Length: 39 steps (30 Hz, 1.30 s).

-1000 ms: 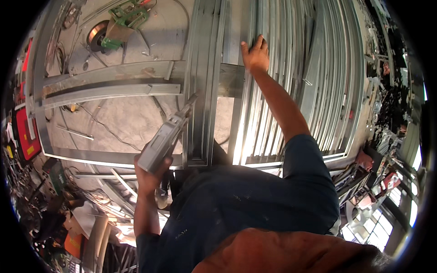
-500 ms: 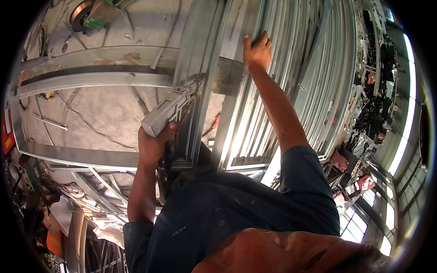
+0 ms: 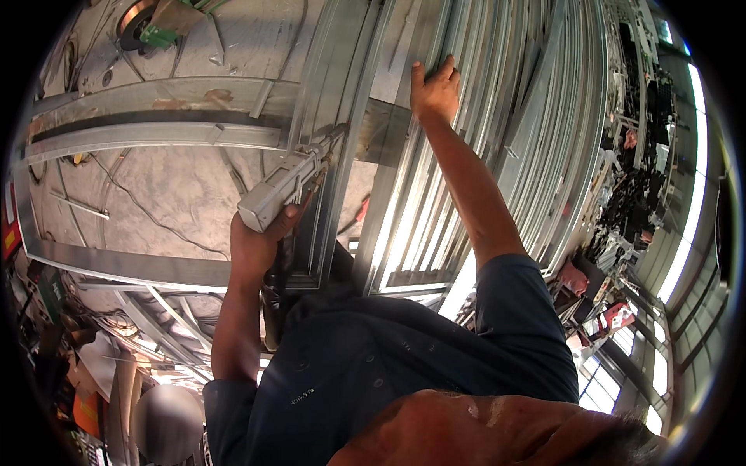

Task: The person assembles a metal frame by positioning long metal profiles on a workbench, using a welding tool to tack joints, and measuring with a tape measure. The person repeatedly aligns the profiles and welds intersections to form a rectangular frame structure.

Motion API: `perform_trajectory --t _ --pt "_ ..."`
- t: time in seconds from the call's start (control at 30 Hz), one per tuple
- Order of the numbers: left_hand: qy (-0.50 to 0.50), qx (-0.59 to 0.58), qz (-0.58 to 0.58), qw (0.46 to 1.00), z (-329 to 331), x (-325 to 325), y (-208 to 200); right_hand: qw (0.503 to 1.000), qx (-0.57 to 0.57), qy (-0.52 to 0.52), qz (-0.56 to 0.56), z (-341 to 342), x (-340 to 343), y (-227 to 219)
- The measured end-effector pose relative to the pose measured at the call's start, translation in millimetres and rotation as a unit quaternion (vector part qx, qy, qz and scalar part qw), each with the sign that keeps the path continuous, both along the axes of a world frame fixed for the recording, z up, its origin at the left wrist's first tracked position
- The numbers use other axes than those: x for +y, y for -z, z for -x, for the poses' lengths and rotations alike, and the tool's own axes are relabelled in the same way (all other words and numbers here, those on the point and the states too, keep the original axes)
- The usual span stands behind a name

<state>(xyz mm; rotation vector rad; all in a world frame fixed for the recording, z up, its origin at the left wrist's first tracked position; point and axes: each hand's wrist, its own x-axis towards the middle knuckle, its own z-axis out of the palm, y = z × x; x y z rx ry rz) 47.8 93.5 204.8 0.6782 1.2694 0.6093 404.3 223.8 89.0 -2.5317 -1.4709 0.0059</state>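
My left hand is wrapped round the rear of a boxy grey welding gun. Its narrow nozzle points away and to the right, over a silvery metal frame; whether the tip touches the metal cannot be made out. Farther off, my right hand grips a rail of the neighbouring metal frame, thumb on the left and fingers bent over the right side. Part of its fingers is hidden by the hand itself.
Long metal profiles lie side by side on the right. Crosspieces run left over a floor with cables. A wire spool stands far left; scrap strips lie near left. A blurred pale round shape shows at lower left.
The whole view has shifted slightly, moving most things a little left. Both hands keep their holds, and the gun stays over the same frame. A blurred round shape has appeared at lower left.
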Motion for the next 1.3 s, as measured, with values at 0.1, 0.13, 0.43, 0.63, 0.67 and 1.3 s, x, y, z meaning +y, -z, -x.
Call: perform_trajectory --t 0.1,0.13,0.43,0.63,0.67,1.3 --pt "0.006 0.006 0.007 1.000 0.8 1.9 -0.7 1.000 0.003 0.000 0.001 0.5 0.5 -1.1" --pt "0.004 0.007 0.003 1.000 0.0 2.5 -2.6 1.000 0.004 0.002 0.002 0.9 0.0 -0.3" --pt "0.010 0.047 -0.019 0.999 -2.1 -0.2 2.7 1.000 0.006 0.007 0.000 -2.8 0.7 2.9" --pt "0.012 0.058 -0.021 0.998 -4.6 -1.4 0.1 1.000 0.007 0.009 0.001 1.0 0.5 1.2" --pt "0.013 0.059 -0.020 0.998 -4.5 -1.2 -0.6 1.000 0.005 0.007 0.002 1.6 1.0 0.2" --pt "0.018 0.047 -0.023 0.998 -3.7 -6.0 0.7 1.000 0.010 0.019 0.010 0.4 1.6 2.1"
